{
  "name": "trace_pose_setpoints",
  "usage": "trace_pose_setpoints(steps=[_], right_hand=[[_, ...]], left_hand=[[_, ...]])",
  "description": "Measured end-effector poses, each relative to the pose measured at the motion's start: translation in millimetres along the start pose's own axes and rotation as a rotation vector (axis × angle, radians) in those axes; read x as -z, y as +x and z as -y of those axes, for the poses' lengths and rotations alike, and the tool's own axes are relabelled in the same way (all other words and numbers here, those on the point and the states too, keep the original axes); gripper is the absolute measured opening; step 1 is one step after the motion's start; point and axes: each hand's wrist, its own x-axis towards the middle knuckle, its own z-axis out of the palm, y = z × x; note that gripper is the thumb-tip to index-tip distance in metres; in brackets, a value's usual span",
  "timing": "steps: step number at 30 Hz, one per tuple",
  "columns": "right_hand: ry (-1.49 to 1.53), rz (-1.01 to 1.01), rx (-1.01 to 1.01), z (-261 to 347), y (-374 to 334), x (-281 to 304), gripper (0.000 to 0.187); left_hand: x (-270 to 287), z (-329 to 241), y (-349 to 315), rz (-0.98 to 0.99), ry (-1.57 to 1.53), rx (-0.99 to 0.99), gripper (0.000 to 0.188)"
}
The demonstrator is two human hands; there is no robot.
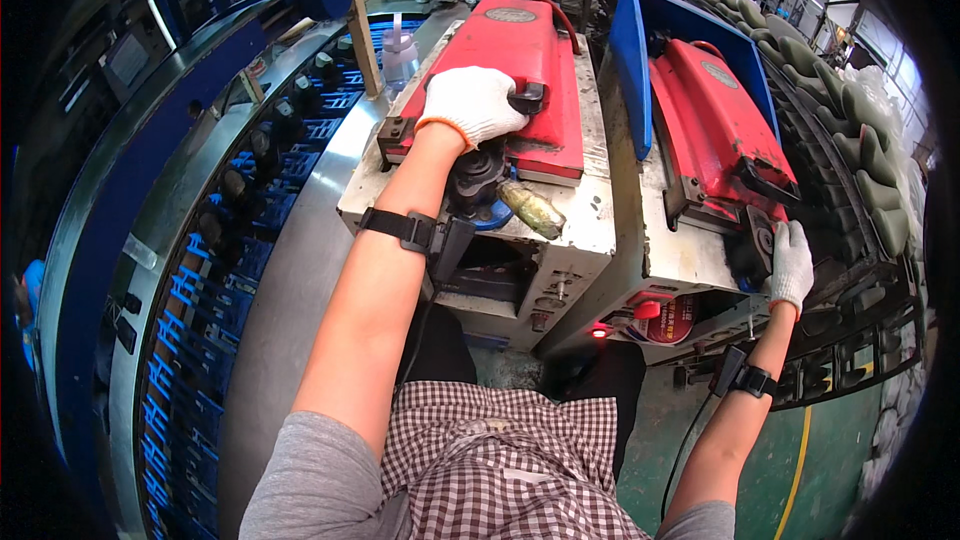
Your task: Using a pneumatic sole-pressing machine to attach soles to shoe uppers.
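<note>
My left hand (pixel 472 105), in a white knitted glove with an orange cuff, is closed over the black handle (pixel 528 99) on the front of the left machine's red cover (pixel 505 40). Below that hand sits a dark rounded mould (pixel 478 172) with a blue part under it. A worn, yellowish wrapped piece (pixel 532 208) lies beside it. My right hand (pixel 792 268), gloved the same way, is at the front of the right machine's red cover (pixel 722 110). Its fingers are against a dark curved piece, apparently a shoe part (pixel 760 240); their far side is hidden.
Left of me runs a metal-edged conveyor (pixel 285 270) with blue racks. A plastic bottle (pixel 400 55) stands behind the left machine. A blue guard (pixel 630 70) flanks the right machine. A rack of dark green shoe-shaped pieces (pixel 850 120) is at far right. A red button (pixel 648 308) is on the right machine's front.
</note>
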Motion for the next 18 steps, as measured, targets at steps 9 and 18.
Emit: trace_pose_setpoints(steps=[9,18], right_hand=[[-0.004,-0.009,0.000,-5.6,2.9,-3.6,0.056],[-0.006,0.001,0.010,-5.3,3.8,-3.1,0.058]], left_hand=[[-2.1,0.2,0.1,-0.031,0.011,-0.011,0.038],[-2.6,0.6,0.4,-0.026,0.019,-0.008,0.038]])
